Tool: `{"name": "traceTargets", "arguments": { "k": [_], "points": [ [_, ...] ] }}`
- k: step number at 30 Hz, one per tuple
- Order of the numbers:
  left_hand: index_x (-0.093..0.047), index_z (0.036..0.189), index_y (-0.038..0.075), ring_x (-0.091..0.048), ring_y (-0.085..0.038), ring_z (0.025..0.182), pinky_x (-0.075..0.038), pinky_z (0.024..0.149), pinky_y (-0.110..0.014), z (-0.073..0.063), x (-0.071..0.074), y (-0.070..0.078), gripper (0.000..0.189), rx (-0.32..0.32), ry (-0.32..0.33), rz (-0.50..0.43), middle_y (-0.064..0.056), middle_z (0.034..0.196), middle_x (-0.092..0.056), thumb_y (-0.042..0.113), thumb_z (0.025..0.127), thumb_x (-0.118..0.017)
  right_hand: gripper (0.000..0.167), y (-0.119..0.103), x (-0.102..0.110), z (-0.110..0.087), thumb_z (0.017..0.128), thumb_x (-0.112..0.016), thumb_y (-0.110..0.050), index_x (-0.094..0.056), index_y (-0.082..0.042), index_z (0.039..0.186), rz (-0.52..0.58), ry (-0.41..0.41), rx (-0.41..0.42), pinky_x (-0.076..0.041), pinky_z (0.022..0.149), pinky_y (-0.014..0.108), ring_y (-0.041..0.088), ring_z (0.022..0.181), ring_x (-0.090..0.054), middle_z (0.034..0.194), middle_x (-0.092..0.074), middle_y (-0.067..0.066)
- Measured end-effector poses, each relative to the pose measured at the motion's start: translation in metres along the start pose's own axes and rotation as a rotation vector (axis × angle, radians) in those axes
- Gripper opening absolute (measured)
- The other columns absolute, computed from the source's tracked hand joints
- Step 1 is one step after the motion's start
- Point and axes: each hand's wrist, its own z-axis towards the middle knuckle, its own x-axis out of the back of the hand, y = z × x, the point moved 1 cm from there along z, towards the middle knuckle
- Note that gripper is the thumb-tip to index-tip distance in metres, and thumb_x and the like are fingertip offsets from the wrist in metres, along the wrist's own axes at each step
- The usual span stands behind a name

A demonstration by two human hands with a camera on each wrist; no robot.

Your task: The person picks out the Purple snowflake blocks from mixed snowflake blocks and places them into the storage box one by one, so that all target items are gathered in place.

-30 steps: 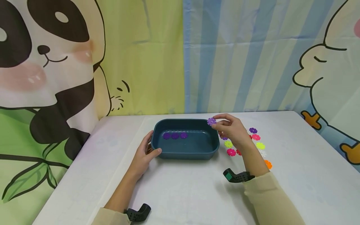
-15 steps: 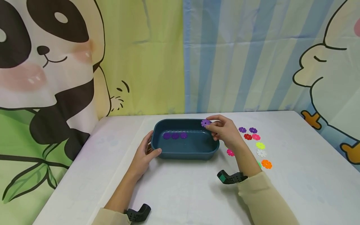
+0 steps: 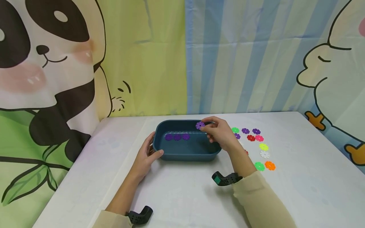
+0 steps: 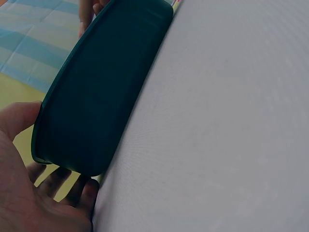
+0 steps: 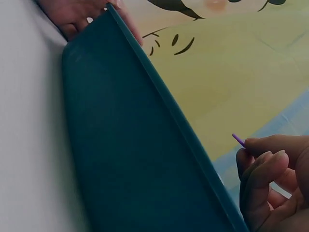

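Observation:
A purple flower-shaped plastic disc (image 3: 200, 125) is pinched between the thumb and fingertips of my right hand (image 3: 218, 131), above the right half of a dark teal rectangular basin (image 3: 186, 157). In the right wrist view the same disc (image 5: 238, 140) appears edge-on, higher than the rim. My left hand (image 3: 146, 157) grips the basin's left end, its thumb at the front corner and its fingers along the outer side. Lying in a row on the basin floor are three purple discs (image 3: 177, 137).
Scattered on the white table (image 3: 182, 193) right of the basin are several flower discs, among them an orange one (image 3: 270, 165), a green one (image 3: 259, 166) and a white one (image 3: 264, 154). A printed curtain (image 3: 142, 63) hangs behind.
My right hand has moved left with the purple disc, from the basin's right corner to over its inside. Discs it covered on the table now show. The left hand stays in place.

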Motion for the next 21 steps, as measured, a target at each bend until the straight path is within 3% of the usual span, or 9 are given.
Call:
{"name": "traceTargets", "arguments": {
  "k": [13,21],
  "points": [
    [-0.023,0.165,0.016,-0.035,-0.035,0.153,-0.027,0.124,-0.055,0.001,0.0,0.0,0.08,-0.005,-0.006,-0.004,-0.012,0.17,-0.028,0.016,0.097,-0.065,0.034,0.004,-0.019,0.014,0.098,-0.069,-0.011,-0.061,-0.005,0.13,-0.051,-0.027,-0.002,-0.049,0.053,0.026,0.013,0.056,-0.049,0.081,-0.061,0.003],
    [-0.022,0.165,0.017,-0.035,-0.034,0.153,-0.027,0.124,-0.054,0.0,0.0,0.001,0.081,0.005,-0.001,-0.004,-0.01,0.17,-0.028,0.016,0.097,-0.065,0.03,0.007,-0.028,0.023,0.097,-0.07,-0.007,-0.063,-0.002,0.126,-0.276,0.01,-0.029,-0.052,0.055,0.026,0.014,0.052,-0.052,0.074,-0.061,0.009]
  ]
}}
